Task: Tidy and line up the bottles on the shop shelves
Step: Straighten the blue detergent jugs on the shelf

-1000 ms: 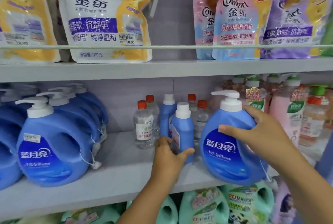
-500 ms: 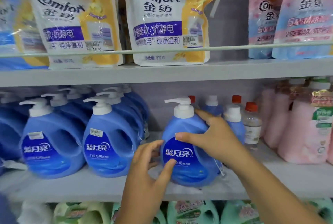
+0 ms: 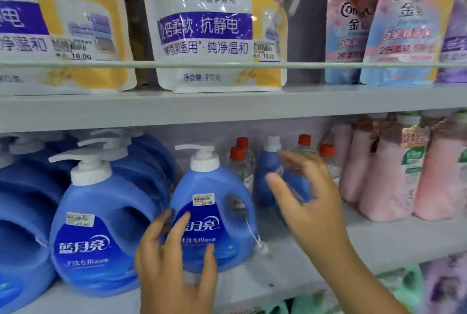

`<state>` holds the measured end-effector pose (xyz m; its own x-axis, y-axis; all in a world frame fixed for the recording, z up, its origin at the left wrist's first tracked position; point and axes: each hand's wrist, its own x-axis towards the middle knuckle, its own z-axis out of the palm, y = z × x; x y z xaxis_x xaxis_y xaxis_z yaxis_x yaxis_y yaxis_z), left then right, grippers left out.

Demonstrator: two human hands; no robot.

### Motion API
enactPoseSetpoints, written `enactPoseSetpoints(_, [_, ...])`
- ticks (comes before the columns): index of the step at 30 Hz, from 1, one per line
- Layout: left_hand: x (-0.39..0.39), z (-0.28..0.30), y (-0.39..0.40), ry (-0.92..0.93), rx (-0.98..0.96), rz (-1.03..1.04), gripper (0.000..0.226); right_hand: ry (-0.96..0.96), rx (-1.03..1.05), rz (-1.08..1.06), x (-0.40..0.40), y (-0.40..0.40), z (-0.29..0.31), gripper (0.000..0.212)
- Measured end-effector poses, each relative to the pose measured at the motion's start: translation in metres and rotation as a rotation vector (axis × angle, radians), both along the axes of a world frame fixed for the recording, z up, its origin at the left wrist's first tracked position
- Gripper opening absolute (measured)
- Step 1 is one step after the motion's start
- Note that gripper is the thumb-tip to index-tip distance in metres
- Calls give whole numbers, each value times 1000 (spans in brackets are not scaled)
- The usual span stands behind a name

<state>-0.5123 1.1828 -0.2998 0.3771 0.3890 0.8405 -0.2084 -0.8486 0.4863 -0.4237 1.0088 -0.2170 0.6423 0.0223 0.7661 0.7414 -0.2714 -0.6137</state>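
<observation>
Steadying the blue pump bottle (image 3: 214, 217) on the middle shelf (image 3: 379, 243): left hand (image 3: 174, 260) lies across its front label, fingers (image 3: 180, 225) spread and nearly straight, touching or just off the plastic, nothing gripped. Looks like a flat-palm nudge to square the label forward, not a lift.

Right hand (image 3: 310, 207) hangs in the air to the right of that bottle, fingers loosely spread, empty; blur hides whether any fingertip touches anything. It sits in front of the small blue bottles (image 3: 270, 169) and the red-capped clear bottles (image 3: 240, 159), which stand farther back.

Placement: the pump bottle stands upright near the shelf's front edge, just right of a matching pump bottle (image 3: 101, 235), a narrow gap between them; more of the same run left and back in rows. So it lines up as the next one in that front row. Its pump nozzle points left like its neighbour's.

Pink bottles (image 3: 394, 174) fill the right of the shelf. Refill pouches (image 3: 209, 25) stand on the upper shelf behind a rail (image 3: 303, 65).

Judgement: remaining work here is closing the gap and tidying the small bottles behind.
</observation>
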Motion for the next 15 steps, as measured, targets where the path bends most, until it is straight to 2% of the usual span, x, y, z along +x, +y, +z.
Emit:
enactPoseSetpoints(2, [3, 3, -15, -93, 31, -40, 46, 78, 138, -185, 15, -37, -10, 26])
enactPoseSetpoints(4, [5, 10, -38, -130, 41, -133, 31, 292, 31, -170, 31, -54, -21, 44])
enactPoseSetpoints(6, [10, 19, -64, -112, 29, -224, 24, 426, -98, -90, 45, -56, -35, 58])
enactPoseSetpoints(12, [50, 35, -128, 3, -131, -322, 23, 446, -119, 40, 68, -98, -48, 34])
enactPoseSetpoints(15, [83, 34, -145, 74, -303, -302, 25, 476, -105, 119, 69, -149, -46, 35])
